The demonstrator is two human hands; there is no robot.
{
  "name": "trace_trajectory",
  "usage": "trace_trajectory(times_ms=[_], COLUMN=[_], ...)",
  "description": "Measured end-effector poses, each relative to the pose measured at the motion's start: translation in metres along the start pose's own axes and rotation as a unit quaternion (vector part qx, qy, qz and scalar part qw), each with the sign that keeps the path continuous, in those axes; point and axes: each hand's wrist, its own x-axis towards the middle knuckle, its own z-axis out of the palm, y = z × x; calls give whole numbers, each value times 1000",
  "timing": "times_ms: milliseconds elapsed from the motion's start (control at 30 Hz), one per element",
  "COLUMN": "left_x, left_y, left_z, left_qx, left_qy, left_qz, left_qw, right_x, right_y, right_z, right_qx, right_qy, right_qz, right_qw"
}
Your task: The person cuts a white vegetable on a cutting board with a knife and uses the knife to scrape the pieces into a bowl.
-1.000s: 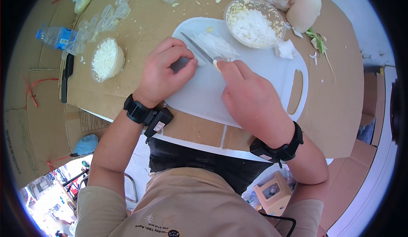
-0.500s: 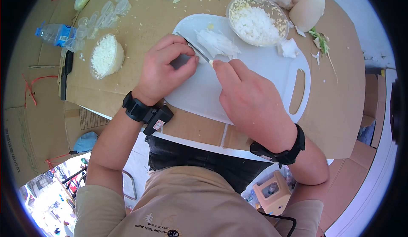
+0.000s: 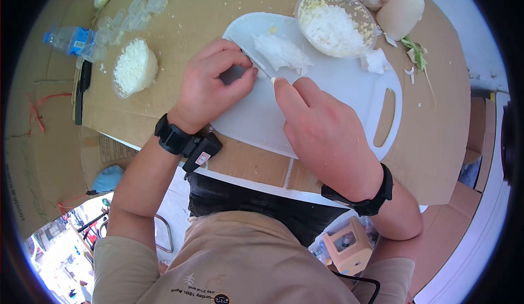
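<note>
My right hand [image 3: 327, 126] is closed round the pale handle of a knife [image 3: 260, 65], over the white cutting board [image 3: 245, 118]. The blade slants up and left past the fingertips of my left hand [image 3: 215, 83]. That hand's fingers are curled at the board's left side, and whatever they press on is hidden behind them. Just right of the blade lie thin white slices [image 3: 281, 52], which look like radish. A white chunk [image 3: 375, 62] rests near the board's right side. A clear bowl [image 3: 372, 37] of chopped white and yellowish bits overlaps the board's far edge.
Left of the board stands a tub [image 3: 150, 75] of finely chopped white pieces. A thick cut radish [image 3: 401, 12] and green stalks [image 3: 416, 53] are at the right. A water bottle [image 3: 68, 40], clear plastic cups [image 3: 128, 24] and a black-handled object [image 3: 82, 94] lie along the left.
The view has shifted slightly. Both hands keep nearly the same places, and the knife blade lies at almost the same slant beside the left fingertips.
</note>
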Motion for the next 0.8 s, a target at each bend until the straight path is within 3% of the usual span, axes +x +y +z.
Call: trace_trajectory(times_ms=[800], left_x=[1], left_y=[2], left_z=[-2], left_qx=[9], left_qy=[-13], left_qz=[-7], left_qw=[1000], right_x=[0], right_y=[19], right_z=[6], right_qx=[69], right_qy=[12], right_qz=[55], right_qw=[996])
